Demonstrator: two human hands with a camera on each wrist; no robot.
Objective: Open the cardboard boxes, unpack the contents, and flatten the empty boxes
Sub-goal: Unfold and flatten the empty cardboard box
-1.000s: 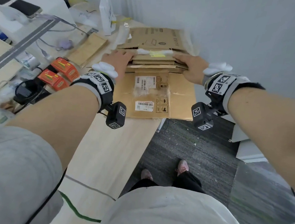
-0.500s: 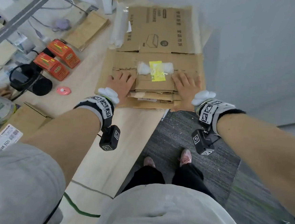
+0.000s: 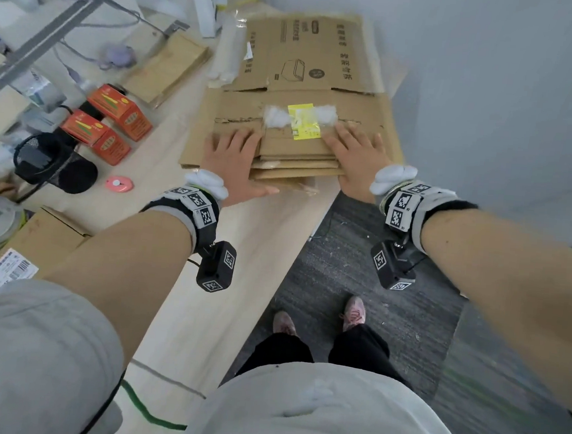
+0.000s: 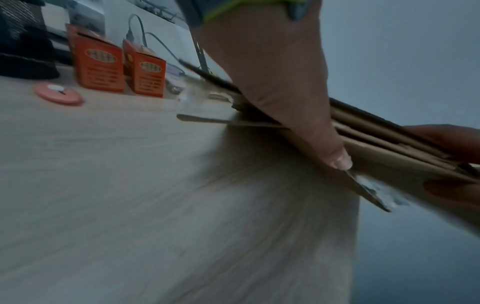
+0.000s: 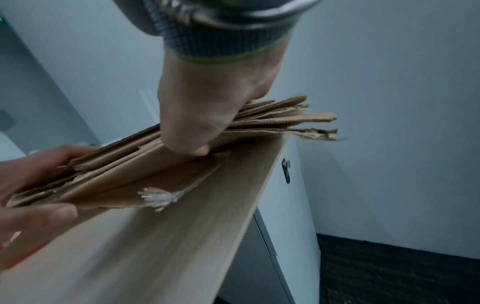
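Note:
A stack of flattened cardboard boxes [image 3: 296,149] lies at the table's right edge, on top of a larger flattened printed box [image 3: 301,46]. A yellow label with white tape [image 3: 302,120] sits on the stack's top sheet. My left hand [image 3: 234,158] holds the stack's near left corner, fingers spread on top and thumb [image 4: 335,156] along its near edge. My right hand [image 3: 358,154] holds the near right corner, its thumb [image 5: 192,144] pressed against the layered edge [image 5: 285,119]. In the wrist views each hand has fingers above and thumb below the stack, whose near edge is slightly raised off the table [image 4: 155,185].
Two orange cartons [image 3: 118,107] [image 3: 96,136], a pink round disc [image 3: 119,184] and a black mesh object [image 3: 46,160] lie left of the stack. A closed labelled cardboard box [image 3: 36,241] sits at the near left. The table edge [image 3: 311,225] drops to grey carpet; a wall stands close on the right.
A second ago a labelled panel hung toward me below my hands; the stack now lies flat with that panel out of sight, and both hands have spread their fingers on top.

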